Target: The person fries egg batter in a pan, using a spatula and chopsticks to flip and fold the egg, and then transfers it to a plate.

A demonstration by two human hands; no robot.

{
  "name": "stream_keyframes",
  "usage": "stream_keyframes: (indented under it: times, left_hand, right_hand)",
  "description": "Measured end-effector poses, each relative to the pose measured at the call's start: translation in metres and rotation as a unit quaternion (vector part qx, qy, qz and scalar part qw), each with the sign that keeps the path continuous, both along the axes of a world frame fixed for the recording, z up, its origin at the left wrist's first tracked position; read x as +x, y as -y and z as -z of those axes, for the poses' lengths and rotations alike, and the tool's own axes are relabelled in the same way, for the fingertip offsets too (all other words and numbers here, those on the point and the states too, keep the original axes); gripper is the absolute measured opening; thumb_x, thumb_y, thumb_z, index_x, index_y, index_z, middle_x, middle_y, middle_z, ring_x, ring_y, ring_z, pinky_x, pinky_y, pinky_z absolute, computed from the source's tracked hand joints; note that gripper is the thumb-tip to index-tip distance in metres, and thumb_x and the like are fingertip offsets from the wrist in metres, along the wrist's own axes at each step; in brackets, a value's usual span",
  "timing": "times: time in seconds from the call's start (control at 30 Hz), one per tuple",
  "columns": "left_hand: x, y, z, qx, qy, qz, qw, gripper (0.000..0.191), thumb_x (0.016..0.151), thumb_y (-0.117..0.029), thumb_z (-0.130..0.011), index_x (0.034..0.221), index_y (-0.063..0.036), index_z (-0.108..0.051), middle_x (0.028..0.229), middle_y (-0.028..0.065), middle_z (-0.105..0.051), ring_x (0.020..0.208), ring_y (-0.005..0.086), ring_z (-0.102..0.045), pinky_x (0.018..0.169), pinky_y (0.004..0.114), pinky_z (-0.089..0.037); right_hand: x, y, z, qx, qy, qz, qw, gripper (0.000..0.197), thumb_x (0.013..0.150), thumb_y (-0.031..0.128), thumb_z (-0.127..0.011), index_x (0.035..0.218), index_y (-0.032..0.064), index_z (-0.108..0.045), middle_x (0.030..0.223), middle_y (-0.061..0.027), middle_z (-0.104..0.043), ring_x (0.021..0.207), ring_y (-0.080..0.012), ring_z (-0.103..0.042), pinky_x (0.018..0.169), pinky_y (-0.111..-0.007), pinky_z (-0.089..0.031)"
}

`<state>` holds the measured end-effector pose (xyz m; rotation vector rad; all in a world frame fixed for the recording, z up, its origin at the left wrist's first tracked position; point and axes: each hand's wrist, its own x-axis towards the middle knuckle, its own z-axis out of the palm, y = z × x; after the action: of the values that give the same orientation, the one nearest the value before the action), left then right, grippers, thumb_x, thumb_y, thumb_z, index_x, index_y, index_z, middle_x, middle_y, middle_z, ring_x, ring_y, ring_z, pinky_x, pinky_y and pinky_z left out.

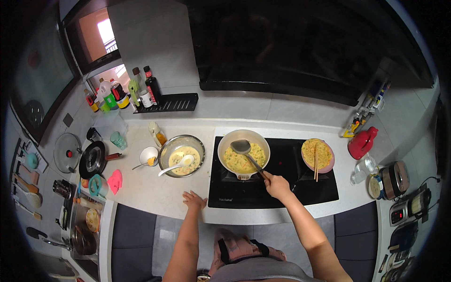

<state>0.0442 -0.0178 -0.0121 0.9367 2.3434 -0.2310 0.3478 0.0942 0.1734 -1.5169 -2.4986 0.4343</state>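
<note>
My right hand grips the handle of a dark spatula, whose blade rests over a yellow egg pancake with green bits in a pale round pan on the black cooktop. My left hand lies on the light counter with fingers spread, holding nothing. Behind it stands a steel bowl of yellowish batter with a white spoon in it. At the cooktop's right, a pink plate bears cooked yellow pancake with wooden chopsticks laid across it.
Left on the counter are a small white bowl, an oil bottle, a green glass, a pink cloth and a black frying pan. A red kettle and glass jug stand right. The range hood hangs behind the cooktop.
</note>
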Motion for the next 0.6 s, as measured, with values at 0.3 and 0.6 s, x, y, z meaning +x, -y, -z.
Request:
stream_keyframes:
  times: [0.3, 0.6]
  left_hand:
    - [0.001, 0.002, 0.006, 0.012, -0.011, 0.003, 1.000, 0.095, 0.081, -0.055, -0.046, 0.138, 0.0060, -0.001, 0.140, 0.0331, 0.007, 0.132, 0.0454, 0.005, 0.103, 0.055, -0.011]
    - [0.001, 0.001, 0.004, 0.003, -0.008, 0.005, 1.000, 0.095, 0.081, -0.056, -0.045, 0.138, 0.0056, -0.001, 0.140, 0.0328, 0.008, 0.132, 0.0454, 0.006, 0.103, 0.055, -0.012]
  right_hand:
    - [0.005, 0.023, 0.002, -0.036, -0.016, -0.021, 0.999, 0.037, 0.078, 0.017, -0.051, 0.114, 0.0199, -0.058, 0.071, -0.0168, -0.063, 0.065, -0.0330, -0.061, 0.062, -0.043, -0.050]
    - [0.009, 0.030, 0.023, -0.026, -0.032, -0.023, 0.999, 0.038, 0.077, 0.018, -0.051, 0.114, 0.0212, -0.058, 0.071, -0.0172, -0.062, 0.063, -0.0330, -0.061, 0.060, -0.043, -0.050]
